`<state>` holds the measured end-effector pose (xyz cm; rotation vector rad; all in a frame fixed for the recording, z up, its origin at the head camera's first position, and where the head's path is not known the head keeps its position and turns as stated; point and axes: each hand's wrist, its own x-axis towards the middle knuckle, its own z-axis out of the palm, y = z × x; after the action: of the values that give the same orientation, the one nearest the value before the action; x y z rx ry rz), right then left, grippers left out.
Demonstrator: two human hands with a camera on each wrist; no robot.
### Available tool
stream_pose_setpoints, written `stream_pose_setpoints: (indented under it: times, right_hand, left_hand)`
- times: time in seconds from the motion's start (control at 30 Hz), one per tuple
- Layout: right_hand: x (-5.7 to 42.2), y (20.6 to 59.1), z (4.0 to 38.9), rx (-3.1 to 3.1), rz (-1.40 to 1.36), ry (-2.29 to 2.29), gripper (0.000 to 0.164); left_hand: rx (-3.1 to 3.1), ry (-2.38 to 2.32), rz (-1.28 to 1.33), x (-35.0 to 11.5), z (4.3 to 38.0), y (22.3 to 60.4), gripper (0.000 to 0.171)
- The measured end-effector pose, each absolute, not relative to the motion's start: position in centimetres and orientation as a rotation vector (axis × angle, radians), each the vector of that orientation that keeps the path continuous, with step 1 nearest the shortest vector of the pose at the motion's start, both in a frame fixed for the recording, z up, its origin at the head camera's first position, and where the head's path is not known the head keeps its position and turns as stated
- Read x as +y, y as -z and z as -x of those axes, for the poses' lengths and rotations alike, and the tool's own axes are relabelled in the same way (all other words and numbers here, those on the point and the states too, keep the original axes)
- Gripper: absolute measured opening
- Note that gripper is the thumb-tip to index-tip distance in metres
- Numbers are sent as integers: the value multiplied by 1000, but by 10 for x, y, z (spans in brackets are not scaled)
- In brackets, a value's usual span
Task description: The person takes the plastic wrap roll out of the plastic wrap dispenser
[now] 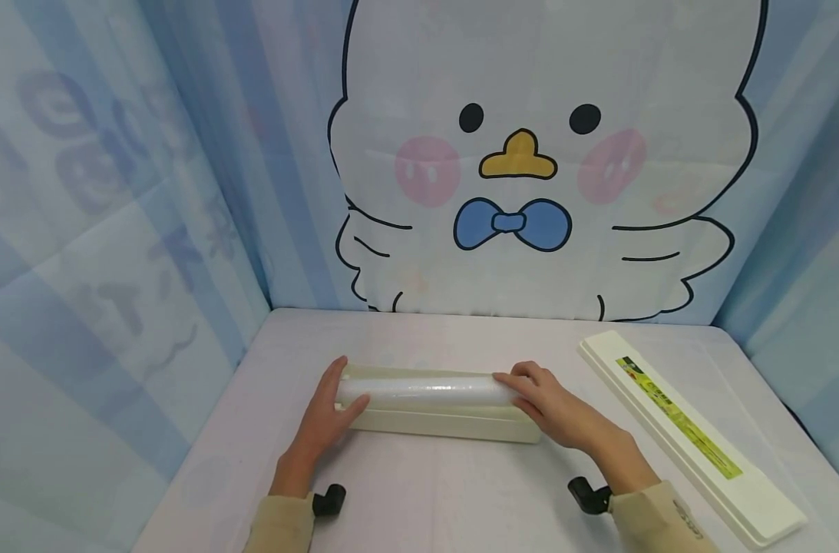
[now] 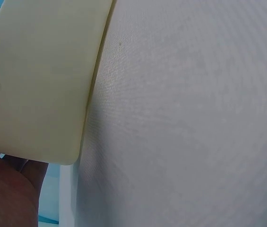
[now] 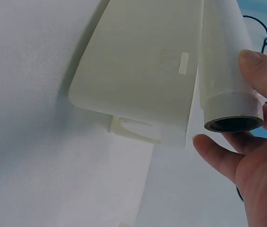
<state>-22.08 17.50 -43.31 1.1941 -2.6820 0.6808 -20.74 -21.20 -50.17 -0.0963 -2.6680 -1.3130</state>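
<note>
A clear, shiny roll of plastic wrap (image 1: 426,390) on a hollow core lies lengthwise over a long cream box (image 1: 447,426). My left hand (image 1: 325,415) holds the roll's left end, thumb in front and fingers behind, partly hidden by the box (image 2: 38,85) in the left wrist view. At the other end, my right hand (image 1: 553,403) grips the roll, its thumb and fingers spread around the tube. The right wrist view shows the roll's dark open core (image 3: 233,124) above the box's edge, beside the right hand (image 3: 265,127).
A long cream lid (image 1: 695,438) with a yellow-green label (image 1: 678,417) lies slanted on the right of the white table (image 1: 447,499). A patterned blue curtain (image 1: 115,230) and a cartoon backdrop (image 1: 516,284) stand around the table.
</note>
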Motion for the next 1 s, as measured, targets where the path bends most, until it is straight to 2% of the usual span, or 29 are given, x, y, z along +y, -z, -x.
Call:
stream_pose_setpoints:
  times: [0.4, 0.6, 1.0]
  right_hand:
    - [166, 432, 214, -2788, -1051, -846, 45]
    - [162, 433, 215, -2811, -993, -721, 57]
    - [157, 429, 221, -2745, -1042, -378, 60]
  left_hand:
    - [-2670, 1309, 99, -211, 208, 502, 84]
    - [-2674, 1307, 86, -210, 207, 500, 84]
    - [-2685, 1308, 86, -211, 206, 498, 86]
